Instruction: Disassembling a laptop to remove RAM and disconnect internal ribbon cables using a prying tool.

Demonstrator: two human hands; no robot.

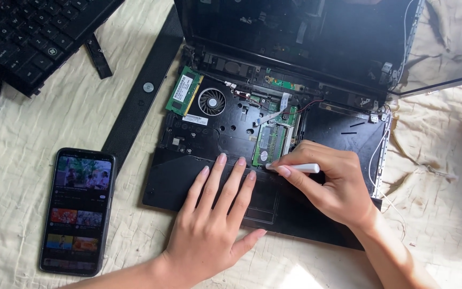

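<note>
keyboard (25, 35) cut off, phone (78, 211) pics blurry

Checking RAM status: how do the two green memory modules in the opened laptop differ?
The loose module lies tilted over the laptop's left edge beside the fan, untouched; the seated module sits in its central slot. The right hand holds a white tool at the seated one's lower edge. Both are green, labelled boards.

Matt black plastic covers the opened laptop (209, 182), its green circuit boards (269, 143) glossy under daylight. A smooth white plastic tool (301, 168) sits in the right hand (330, 184). Beneath, creased cream cloth (38, 128); the phone (78, 211) shows glossy glass.
</note>
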